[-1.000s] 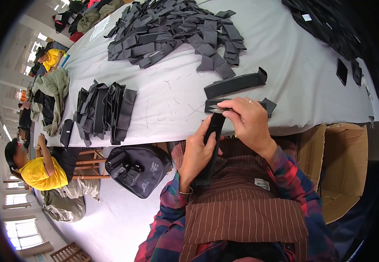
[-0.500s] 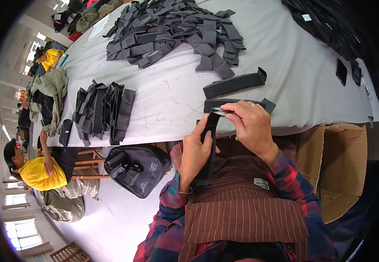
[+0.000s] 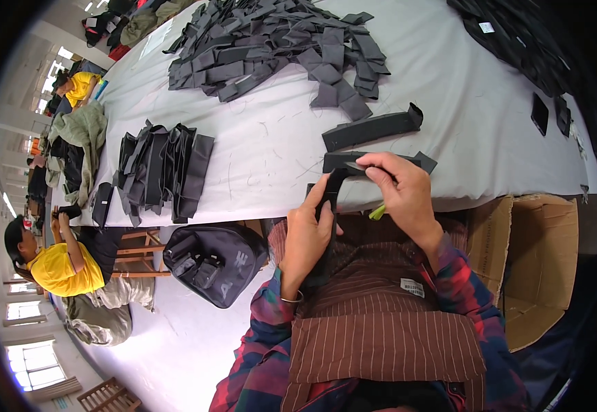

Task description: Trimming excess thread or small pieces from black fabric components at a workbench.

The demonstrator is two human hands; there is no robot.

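Observation:
My left hand (image 3: 307,233) is closed around a black fabric strip (image 3: 335,185), its thumb pressed on it near the table's front edge. The strip's upper end bends over to the right, toward my right hand (image 3: 401,189). That hand is closed on a small metal tool with a yellow-green end (image 3: 377,213), which sticks out below the palm; the fingers hide most of it. Right thumb and forefinger meet at the strip's bent end. Just behind lie another dark strip (image 3: 419,162), partly covered by my right hand, and a separate curled strip (image 3: 373,130).
A large heap of dark grey strips (image 3: 271,55) covers the far table; a stack of strips (image 3: 164,172) lies left. At right are black fabric (image 3: 511,44), a phone (image 3: 539,114) and an open cardboard box (image 3: 535,275). A black bag (image 3: 226,275) stands below; a person (image 3: 68,264) sits left.
The metal tip has left clear sight at the strip's end, and the tool's yellow-green end now shows under my right hand. The strip's top now bends toward the right fingers.

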